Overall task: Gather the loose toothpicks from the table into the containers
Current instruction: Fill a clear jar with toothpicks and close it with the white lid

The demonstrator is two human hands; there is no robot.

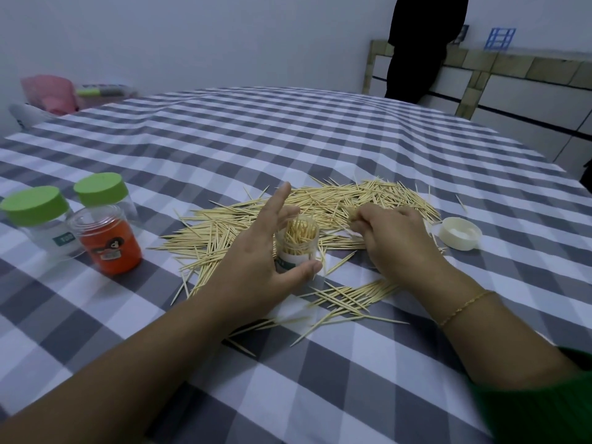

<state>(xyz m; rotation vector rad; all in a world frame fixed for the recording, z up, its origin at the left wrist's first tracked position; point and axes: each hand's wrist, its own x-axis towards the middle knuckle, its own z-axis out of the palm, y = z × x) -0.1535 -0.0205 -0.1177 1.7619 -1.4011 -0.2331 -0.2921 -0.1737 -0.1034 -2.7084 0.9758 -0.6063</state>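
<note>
A table draped in a grey-and-white checked cloth point(288, 139) is strewn at its middle with a wide scatter of pale wooden toothpicks point(339, 200). Among them a small clear plastic container point(296, 248), upright and partly filled, is gripped by the curled left hand point(256, 251). A small bunch of toothpicks is pinched by the curled right hand point(394, 238), just beside a round white lid point(461, 233).

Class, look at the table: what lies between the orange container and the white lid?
In the head view, between the orange container and white lid: loose toothpicks, both hands, and the clear container.
</note>
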